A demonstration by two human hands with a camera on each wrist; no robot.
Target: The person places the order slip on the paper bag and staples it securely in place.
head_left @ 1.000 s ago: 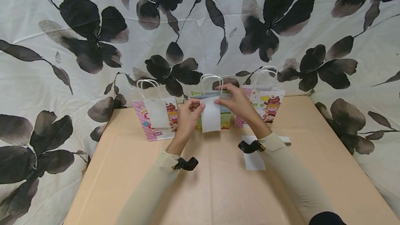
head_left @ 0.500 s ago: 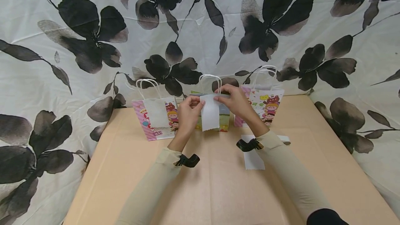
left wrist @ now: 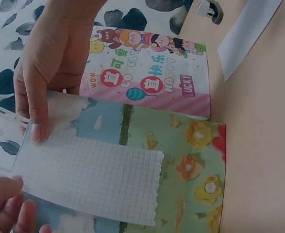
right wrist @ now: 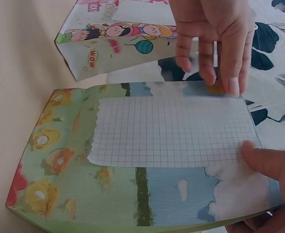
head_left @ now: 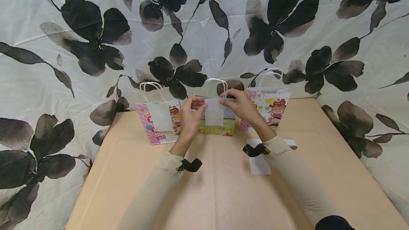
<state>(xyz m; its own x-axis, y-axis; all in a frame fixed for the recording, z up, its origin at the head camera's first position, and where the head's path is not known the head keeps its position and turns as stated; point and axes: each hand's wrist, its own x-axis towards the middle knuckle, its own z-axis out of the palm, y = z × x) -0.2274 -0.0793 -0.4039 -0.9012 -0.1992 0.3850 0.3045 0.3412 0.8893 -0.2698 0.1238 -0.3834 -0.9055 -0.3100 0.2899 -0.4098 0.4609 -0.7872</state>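
Note:
A torn slip of grid paper [head_left: 214, 113] lies against the front of the middle paper bag [head_left: 228, 125], printed with yellow flowers, green grass and blue sky. My right hand [head_left: 239, 104] pinches the bag's top rim, thumb on the slip's upper corner and fingers behind. My left hand [head_left: 191, 114] is at the opposite upper corner; its thumb tip touches the slip's edge in the left wrist view, and its other fingers are loosely bent and apart. The bag stands upright with its white handles [head_left: 216, 82] raised.
To the left stands a pink-and-white cartoon bag [head_left: 147, 127] with a grid slip [head_left: 161, 116] on its front. Another cartoon bag [head_left: 278, 111] is at the right. On the table [head_left: 217, 194] lie a white paper slip [head_left: 260, 164] and a small white object with a grey end [left wrist: 210, 10].
The slip's lower end has dropped back from jutting forward to lying against the middle bag. My left fingers have loosened from the slip's corner. My right hand has stayed at the rim.

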